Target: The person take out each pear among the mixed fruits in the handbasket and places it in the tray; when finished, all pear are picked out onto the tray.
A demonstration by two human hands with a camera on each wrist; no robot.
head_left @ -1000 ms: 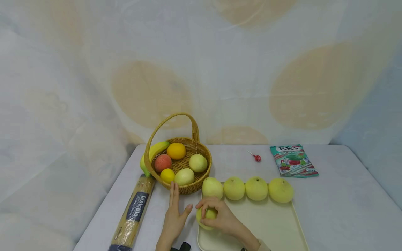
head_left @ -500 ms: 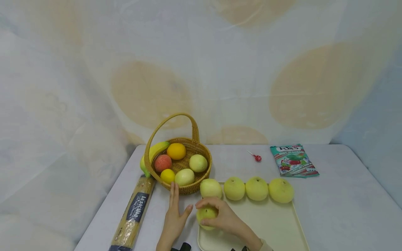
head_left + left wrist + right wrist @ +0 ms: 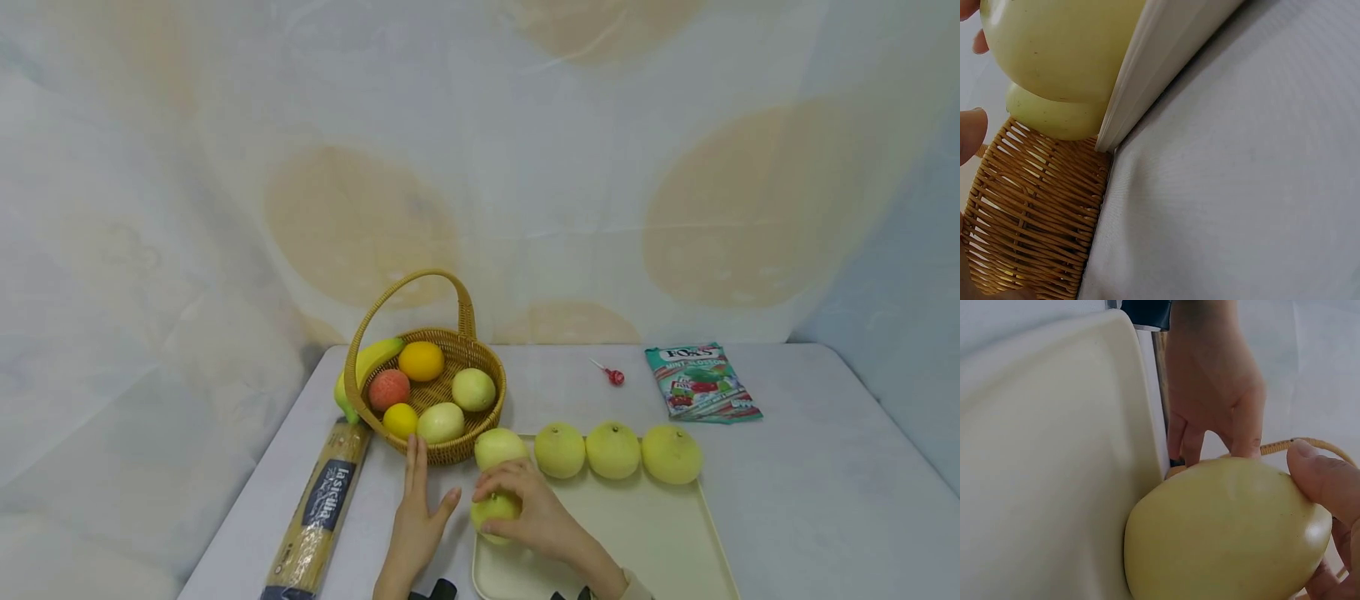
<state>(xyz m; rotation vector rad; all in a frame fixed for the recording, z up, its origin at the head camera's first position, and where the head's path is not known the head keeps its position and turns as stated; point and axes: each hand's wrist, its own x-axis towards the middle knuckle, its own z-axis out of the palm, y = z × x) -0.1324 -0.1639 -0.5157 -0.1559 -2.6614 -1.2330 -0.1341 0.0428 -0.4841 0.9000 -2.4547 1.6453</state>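
Cupping a yellow-green fruit (image 3: 495, 510) at the left edge of the tray (image 3: 622, 537), the right hand (image 3: 534, 512) grips it, apparently against rolling, while the left hand (image 3: 417, 523), fingers straight toward the basket (image 3: 452, 454), perhaps guards that side.

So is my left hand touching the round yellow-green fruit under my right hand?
Apart: the head view shows a gap of white table between the left hand and the fruit.
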